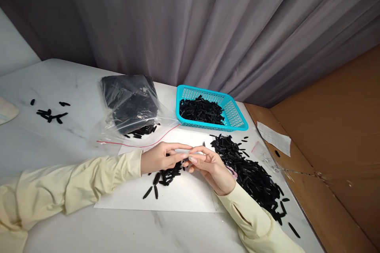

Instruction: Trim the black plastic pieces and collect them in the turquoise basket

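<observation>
My left hand (162,158) and my right hand (208,166) meet fingertip to fingertip above a white sheet (190,199). Both are closed in a pinch, and whatever sits between the fingertips is too small and covered to make out. Beneath them lies a small pile of slim black oblong pieces (169,176), a few of them loose toward the front. A much larger heap of the same black pieces (255,184) spreads beside my right wrist. Something with a pink loop (232,172) shows partly behind that wrist.
Behind my hands, a blue plastic basket (240,120) holds many black pieces. Left of it lies a clear zip bag (133,102) with black contents. Several black pieces (49,115) lie far left. A paper slip (274,138) rests by the cardboard wall (332,126); a grey curtain (166,19) hangs behind.
</observation>
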`<action>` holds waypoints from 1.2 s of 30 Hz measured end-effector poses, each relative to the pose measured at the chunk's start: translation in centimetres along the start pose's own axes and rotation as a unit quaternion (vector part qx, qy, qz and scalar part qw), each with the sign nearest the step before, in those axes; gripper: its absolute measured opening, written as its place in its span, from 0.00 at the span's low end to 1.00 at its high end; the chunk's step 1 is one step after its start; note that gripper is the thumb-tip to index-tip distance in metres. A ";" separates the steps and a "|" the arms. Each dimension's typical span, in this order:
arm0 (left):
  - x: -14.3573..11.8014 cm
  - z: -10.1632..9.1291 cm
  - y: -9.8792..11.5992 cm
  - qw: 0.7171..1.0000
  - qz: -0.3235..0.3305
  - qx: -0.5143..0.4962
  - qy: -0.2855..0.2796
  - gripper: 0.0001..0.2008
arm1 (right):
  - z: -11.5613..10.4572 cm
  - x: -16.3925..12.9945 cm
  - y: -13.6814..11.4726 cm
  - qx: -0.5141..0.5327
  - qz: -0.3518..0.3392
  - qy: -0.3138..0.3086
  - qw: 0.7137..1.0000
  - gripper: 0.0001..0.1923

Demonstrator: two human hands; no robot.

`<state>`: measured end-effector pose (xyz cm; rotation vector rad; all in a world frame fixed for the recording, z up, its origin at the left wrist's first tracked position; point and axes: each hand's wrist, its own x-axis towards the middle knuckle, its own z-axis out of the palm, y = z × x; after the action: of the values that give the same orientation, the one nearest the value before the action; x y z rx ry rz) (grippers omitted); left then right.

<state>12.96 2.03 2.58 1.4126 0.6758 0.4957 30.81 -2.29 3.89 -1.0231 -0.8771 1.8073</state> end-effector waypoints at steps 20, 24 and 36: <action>0.0 0.3 -0.3 0.987 0.039 0.152 0.045 0.18 | 1.5 0.0 1.8 0.101 -0.002 0.084 0.991 0.10; -0.1 0.4 -0.4 0.973 0.062 0.212 0.065 0.16 | 1.9 -0.1 1.9 0.108 0.021 0.104 0.988 0.10; -0.1 0.3 -0.8 0.967 0.069 0.227 0.096 0.14 | 1.7 -0.4 1.0 0.203 0.090 0.088 0.971 0.06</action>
<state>13.04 1.71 1.77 1.8680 0.8890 0.6182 29.08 -3.31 3.89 -0.9985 -0.2943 1.9083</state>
